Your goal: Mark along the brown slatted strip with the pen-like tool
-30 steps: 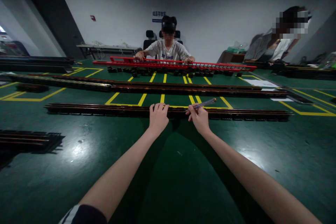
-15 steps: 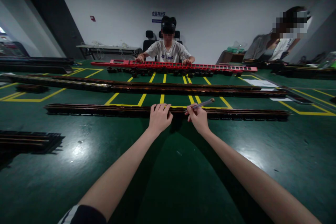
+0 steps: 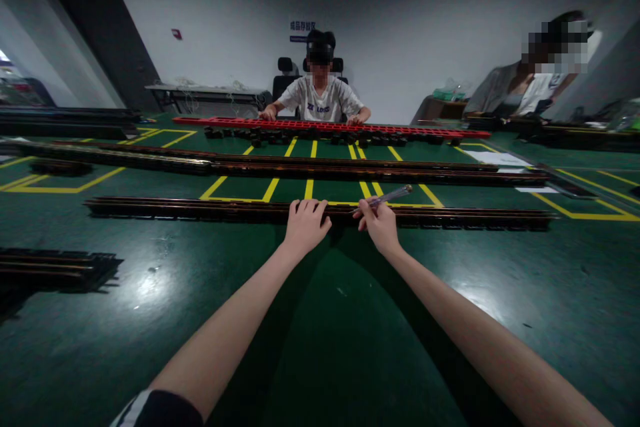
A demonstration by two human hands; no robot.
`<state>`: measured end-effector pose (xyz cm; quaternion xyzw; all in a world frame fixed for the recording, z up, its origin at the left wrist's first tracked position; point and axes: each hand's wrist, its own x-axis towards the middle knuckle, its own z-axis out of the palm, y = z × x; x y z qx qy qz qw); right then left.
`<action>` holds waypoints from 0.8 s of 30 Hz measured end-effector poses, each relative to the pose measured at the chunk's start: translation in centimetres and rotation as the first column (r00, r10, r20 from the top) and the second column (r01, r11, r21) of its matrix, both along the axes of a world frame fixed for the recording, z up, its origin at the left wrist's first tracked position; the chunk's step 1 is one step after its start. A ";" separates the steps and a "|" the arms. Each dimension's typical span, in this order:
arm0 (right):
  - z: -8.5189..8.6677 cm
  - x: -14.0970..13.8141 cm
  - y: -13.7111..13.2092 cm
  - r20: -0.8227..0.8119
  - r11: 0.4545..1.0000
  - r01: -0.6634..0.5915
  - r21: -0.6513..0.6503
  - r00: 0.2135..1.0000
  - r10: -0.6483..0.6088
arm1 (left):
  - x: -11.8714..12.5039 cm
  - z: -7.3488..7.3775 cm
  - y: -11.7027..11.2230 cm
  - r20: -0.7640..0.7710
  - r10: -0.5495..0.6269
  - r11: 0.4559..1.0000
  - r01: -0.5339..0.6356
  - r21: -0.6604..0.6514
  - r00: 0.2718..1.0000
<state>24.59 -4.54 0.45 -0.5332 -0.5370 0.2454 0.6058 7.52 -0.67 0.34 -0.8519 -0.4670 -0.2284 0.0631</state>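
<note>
Because the long dark strip bundle (image 3: pixel 342 215) lies crosswise on the green table (image 3: pixel 340 347), I'd steady it with my left hand (image 3: pixel 306 227), whose slightly spread fingers drape over it (I cannot tell whether they squeeze), and lightly guide the slanted pen (image 3: pixel 393 195) pinched in my right hand (image 3: pixel 381 223). Beyond lie more dark strips (image 3: pixel 360 169), then a co-worker (image 3: pixel 321 97) touching a red frame (image 3: pixel 315 125).
</note>
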 end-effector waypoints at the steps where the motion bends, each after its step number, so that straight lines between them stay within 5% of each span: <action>1: 0.0 0.0 0.0 -0.008 1.000 0.005 -0.001 1.000 -0.005 | 0.0 0.0 0.0 -0.006 0.004 1.000 -0.004 0.000 1.000; 24: 0.0 0.1 0.0 -0.009 1.000 -0.024 0.001 1.000 0.024 | 0.0 -0.2 0.2 0.001 -0.011 1.000 0.011 -0.002 1.000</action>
